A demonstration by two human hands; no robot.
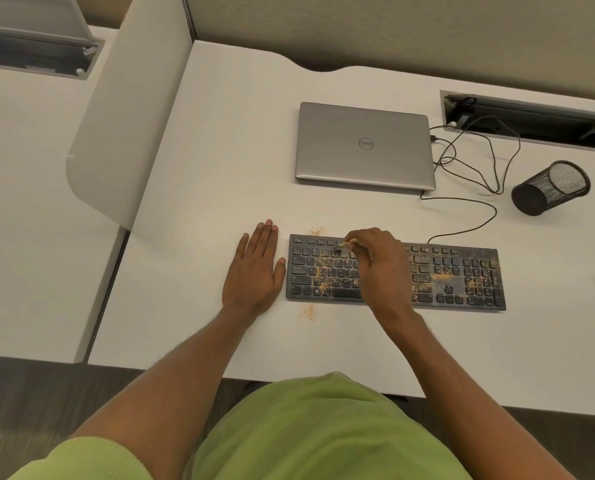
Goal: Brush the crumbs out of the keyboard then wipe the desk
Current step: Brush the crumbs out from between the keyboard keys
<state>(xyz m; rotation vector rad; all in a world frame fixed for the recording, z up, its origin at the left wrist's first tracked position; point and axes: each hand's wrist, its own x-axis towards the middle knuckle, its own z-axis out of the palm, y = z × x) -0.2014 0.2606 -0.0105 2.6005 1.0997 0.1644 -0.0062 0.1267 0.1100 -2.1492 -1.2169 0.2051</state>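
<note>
A black keyboard (pixel 462 275) lies flat on the white counter (pixel 219 168), its long side facing the person. Orange-tan crumbs (pixel 327 271) are scattered over its keys, thickest on the letter block and around the keys toward its right end. One small patch of crumbs (pixel 315 231) lies on the counter just behind the keyboard's left corner, and another (pixel 309 311) just in front of its near edge.

The hands are apart. The left hand (pixel 254 271) rests palm down on the counter just left of the keyboard, fingers straight and together, thumb close to the keyboard's left edge. The right hand (pixel 379 261) is over the middle of the keyboard with its fingers curled, pinching a small brush (pixel 349 242). The brush's pale handle end shows by the fingertips, and its dark bristles meet the upper key rows left of the hand.

Behind the keyboard sits a closed silver laptop (pixel 363 145). A thin dark cable (pixel 476 216) runs from the keyboard's back edge toward the laptop. Behind and to the right of the keyboard is a black mesh pen cup (pixel 550 188), which looks tilted in this wide view. Farther back lies an open cable tray (pixel 531 119) set into the counter.
</note>
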